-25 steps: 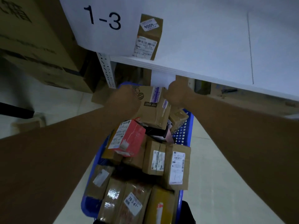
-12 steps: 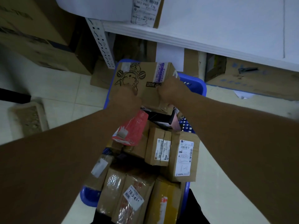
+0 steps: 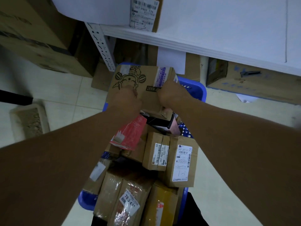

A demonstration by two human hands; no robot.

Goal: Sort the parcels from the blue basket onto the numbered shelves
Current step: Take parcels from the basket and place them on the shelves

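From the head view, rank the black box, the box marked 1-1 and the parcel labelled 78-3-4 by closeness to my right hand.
1. Black box, just under the right hand gripping the cartoon box.
2. Box marked 1-1, basket's right side.
3. Parcel labelled 78-3-4, at the basket's near end.

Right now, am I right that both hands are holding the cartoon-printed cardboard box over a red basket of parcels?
Not quite: the basket is blue, not red, as the head view shows. The left hand and right hand do hold the cartoon-printed cardboard box over it.
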